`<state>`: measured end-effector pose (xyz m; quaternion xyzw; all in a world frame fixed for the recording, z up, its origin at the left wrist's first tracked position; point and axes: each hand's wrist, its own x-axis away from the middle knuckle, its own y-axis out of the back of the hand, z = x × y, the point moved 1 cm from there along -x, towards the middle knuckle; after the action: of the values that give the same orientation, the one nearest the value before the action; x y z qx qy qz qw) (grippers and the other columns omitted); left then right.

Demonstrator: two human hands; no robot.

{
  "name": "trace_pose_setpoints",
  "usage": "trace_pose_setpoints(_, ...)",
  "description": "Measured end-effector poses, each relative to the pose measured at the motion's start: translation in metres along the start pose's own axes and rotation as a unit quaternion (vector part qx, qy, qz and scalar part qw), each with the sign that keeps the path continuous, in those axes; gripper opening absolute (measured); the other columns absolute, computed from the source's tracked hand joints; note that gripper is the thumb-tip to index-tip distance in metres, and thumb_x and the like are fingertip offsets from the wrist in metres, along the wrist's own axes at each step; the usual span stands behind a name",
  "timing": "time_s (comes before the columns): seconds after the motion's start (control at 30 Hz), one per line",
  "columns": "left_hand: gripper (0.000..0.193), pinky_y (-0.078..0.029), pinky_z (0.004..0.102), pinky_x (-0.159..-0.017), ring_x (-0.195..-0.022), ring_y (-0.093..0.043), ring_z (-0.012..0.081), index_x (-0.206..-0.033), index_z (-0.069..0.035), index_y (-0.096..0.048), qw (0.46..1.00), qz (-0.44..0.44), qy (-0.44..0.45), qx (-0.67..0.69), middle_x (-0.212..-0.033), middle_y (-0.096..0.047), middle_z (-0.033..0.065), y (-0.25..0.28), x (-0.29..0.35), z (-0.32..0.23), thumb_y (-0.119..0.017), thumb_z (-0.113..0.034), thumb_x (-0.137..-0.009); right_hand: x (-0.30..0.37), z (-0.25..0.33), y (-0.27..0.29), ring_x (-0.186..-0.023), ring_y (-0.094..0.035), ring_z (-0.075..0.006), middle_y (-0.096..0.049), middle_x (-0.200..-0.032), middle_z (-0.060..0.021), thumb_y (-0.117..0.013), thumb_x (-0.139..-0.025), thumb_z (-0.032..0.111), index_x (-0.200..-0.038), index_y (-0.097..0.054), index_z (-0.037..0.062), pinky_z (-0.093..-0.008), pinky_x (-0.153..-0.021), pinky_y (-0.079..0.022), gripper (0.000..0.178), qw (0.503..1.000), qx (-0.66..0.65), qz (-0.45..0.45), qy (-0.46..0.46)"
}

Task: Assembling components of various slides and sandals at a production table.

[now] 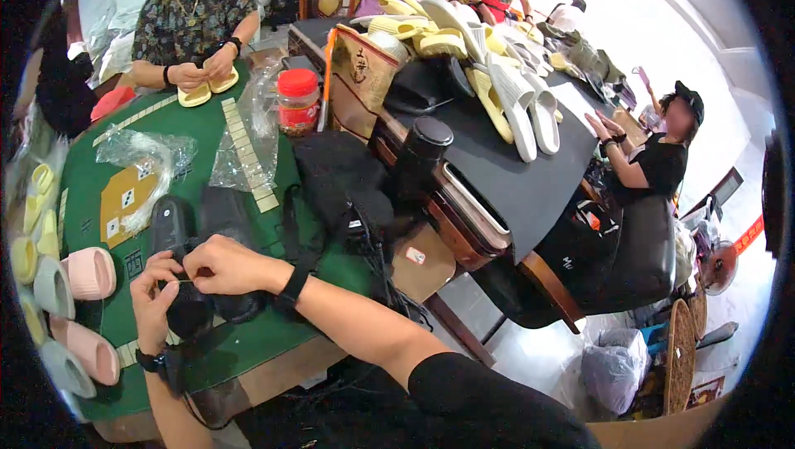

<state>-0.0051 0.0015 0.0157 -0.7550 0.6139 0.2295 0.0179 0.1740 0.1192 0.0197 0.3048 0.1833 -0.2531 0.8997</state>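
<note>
A pair of black slide slippers lies on the green table in front of me, the left slipper (171, 221) and the right slipper (228, 213) side by side. My left hand (154, 298) is closed at the outer edge of the left slipper, thumb and fingers pinched. Over the slippers' straps, my right hand (236, 267) is closed too, its fingers bent in a pinch. A thin pale strand (184, 282) shows between the two hands; its ends are hidden by my fingers. Part of each slipper is covered by my hands.
Pink slippers (89, 273) and grey-green ones line the table's left edge. Clear strands (153, 171) and plastic bags lie farther in, near a red-lidded jar (298, 101). A black bag (339, 176) sits right of my hands. Across the table, a person (195, 31) handles yellow slippers.
</note>
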Motion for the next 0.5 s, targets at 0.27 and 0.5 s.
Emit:
trace_pose_setpoints(0.27,0.009,-0.037,0.0447,-0.105,-0.115,-0.055,0.0308,-0.083,-0.001,-0.065,1.000,-0.009,-0.021,0.018,-0.099,-0.068,0.0124,0.0024,0.0007,-0.0017,-0.070,-0.007,-0.079,-0.0006,-0.0009,0.0019,-0.064,-0.061,-0.0274,-0.058,-0.069,-0.0138,-0.064,-0.077,0.009,-0.078,-0.059,0.0008,-0.0369,-0.060,-0.047,0.010,0.999,0.017,0.014,0.038)
trace_pose_setpoints(0.5,0.009,-0.041,0.0426,-0.103,-0.116,-0.057,0.0273,-0.085,-0.002,-0.068,0.998,0.006,-0.053,-0.026,-0.099,-0.071,0.0075,0.0017,-0.0013,0.0014,-0.073,-0.009,-0.081,-0.0010,0.0026,0.0053,-0.066,-0.060,-0.0216,-0.060,-0.074,-0.0108,-0.066,-0.082,0.007,-0.083,-0.061,0.0001,-0.0333,-0.062,-0.048,0.008,0.999,0.014,0.045,0.004)
